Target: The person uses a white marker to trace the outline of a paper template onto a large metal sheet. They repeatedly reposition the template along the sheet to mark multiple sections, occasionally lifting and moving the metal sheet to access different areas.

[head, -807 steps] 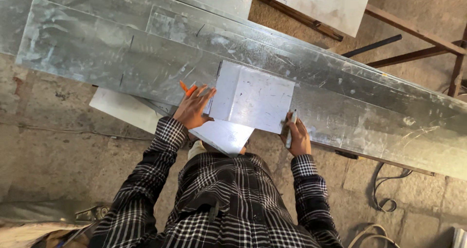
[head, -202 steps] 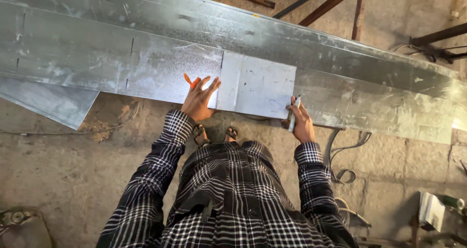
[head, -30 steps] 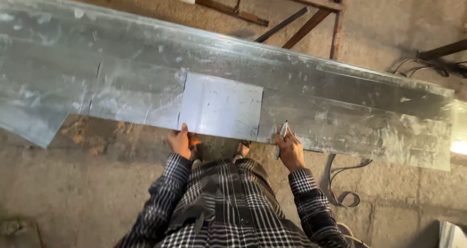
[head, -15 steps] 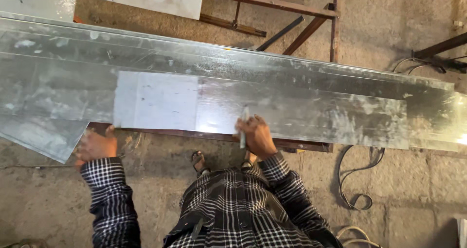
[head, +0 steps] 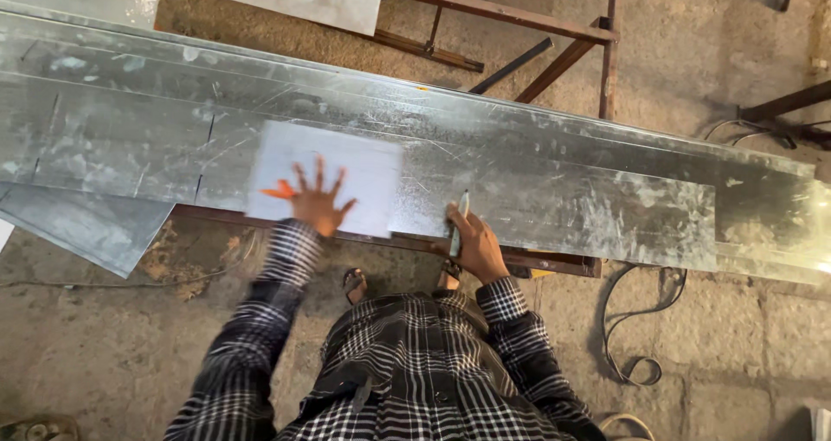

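Long galvanised sheet (head: 554, 181): lies across the rusty steel frame (head: 528, 259), under both hands.
Small pale metal plate (head: 363, 168): flat on the sheet, beneath the left hand (head: 316, 200), whose grip is released, fingers spread and pressing; image blurred.
Marker (head: 460, 220): clenched upright in the right hand (head: 472, 246), just right of the plate's edge.
Handling note: press the plate firmly, run the tip tight along its edge.

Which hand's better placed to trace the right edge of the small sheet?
Right, probably. The right hand grips a marker upright just past the small sheet's right edge. The left hand lies spread flat on that sheet, over the long metal strip.
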